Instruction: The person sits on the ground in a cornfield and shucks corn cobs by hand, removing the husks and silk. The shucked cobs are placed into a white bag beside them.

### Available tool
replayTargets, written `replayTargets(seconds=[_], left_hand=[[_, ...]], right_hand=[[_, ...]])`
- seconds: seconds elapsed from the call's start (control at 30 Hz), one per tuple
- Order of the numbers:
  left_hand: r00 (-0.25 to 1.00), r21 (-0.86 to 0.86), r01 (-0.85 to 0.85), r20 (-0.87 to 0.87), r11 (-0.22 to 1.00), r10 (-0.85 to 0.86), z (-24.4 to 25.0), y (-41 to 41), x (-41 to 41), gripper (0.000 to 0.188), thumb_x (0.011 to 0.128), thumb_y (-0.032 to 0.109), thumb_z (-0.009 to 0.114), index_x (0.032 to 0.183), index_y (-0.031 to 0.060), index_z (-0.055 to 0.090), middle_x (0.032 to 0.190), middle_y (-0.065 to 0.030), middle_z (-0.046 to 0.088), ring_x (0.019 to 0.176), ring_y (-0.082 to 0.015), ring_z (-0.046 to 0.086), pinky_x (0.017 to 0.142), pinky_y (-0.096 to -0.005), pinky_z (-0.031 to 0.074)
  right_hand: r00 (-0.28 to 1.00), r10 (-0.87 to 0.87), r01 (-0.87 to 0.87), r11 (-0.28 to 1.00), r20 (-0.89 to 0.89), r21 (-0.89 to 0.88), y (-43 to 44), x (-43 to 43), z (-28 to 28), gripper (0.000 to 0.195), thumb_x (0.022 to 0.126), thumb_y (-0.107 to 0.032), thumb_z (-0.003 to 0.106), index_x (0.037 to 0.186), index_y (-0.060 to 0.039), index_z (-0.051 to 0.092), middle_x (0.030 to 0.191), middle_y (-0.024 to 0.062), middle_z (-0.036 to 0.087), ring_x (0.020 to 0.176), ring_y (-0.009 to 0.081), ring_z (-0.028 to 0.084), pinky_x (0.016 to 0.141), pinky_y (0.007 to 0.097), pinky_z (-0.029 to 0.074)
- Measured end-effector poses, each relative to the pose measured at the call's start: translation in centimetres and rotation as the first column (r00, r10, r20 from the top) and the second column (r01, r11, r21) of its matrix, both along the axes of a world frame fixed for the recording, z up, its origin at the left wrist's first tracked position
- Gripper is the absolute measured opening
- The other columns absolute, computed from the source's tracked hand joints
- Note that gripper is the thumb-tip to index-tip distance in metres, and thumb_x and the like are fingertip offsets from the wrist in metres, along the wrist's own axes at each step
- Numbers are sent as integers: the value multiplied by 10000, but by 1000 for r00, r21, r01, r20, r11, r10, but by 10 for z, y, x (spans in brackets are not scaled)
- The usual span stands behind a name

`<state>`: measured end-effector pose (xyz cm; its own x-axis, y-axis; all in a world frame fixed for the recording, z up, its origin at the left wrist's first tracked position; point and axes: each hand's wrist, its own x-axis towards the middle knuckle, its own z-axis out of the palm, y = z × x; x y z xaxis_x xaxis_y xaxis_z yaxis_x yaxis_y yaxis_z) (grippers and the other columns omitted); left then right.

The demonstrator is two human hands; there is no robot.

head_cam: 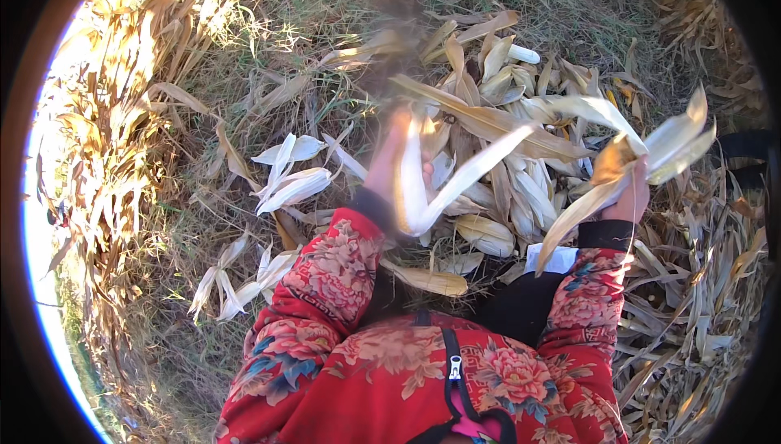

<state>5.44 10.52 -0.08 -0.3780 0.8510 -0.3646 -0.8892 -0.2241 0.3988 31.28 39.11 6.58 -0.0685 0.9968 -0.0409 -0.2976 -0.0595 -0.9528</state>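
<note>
My left hand (390,154) grips a partly husked corn ear (410,191), blurred and partly behind a long pale husk strip that hangs down from it and bends up to the right. My right hand (631,194), farther right, is closed around a bunch of dry corn husks (677,136), whose leaves fan out to both sides. Between and beyond both hands lies a pile of corn ears in their husks (485,233) with loose dry leaves. A dark blur near the left hand hides part of the view.
Pulled-off husks (299,188) lie on the grass at the left. Standing dry corn stalks (116,157) line the far left. Dry stalks and leaves (683,322) are heaped at the lower right. A pale white piece (552,258) lies by my dark-clothed leg.
</note>
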Motion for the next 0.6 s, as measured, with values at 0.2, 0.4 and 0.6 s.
replayTargets(seconds=[0.2,0.4,0.6], left_hand=[[1000,-250,3,30,968,4,-19,8,17,450,880,495,493,1003,66,542,765,-88,605,633,-226,600,608,-369,539],[999,144,37,17,989,-40,-33,11,29,357,918,358,440,1051,39,531,868,-93,596,758,-213,589,689,-343,503],[898,-44,21,-438,999,-38,0,8,20,247,966,218,377,1078,28,487,877,-85,546,807,-199,555,718,-346,473]], right_hand=[[952,-164,153,986,-260,-63,35,-18,45,516,888,-433,496,1164,3,480,1105,167,540,997,297,555,845,440,479],[518,743,-777,201,425,596,-199,-169,100,432,801,-257,672,1130,-4,552,1050,130,594,962,181,556,836,320,444],[233,634,-963,259,738,81,-184,-119,4,367,853,-265,590,1114,-7,570,1031,149,602,910,211,608,771,312,484]])
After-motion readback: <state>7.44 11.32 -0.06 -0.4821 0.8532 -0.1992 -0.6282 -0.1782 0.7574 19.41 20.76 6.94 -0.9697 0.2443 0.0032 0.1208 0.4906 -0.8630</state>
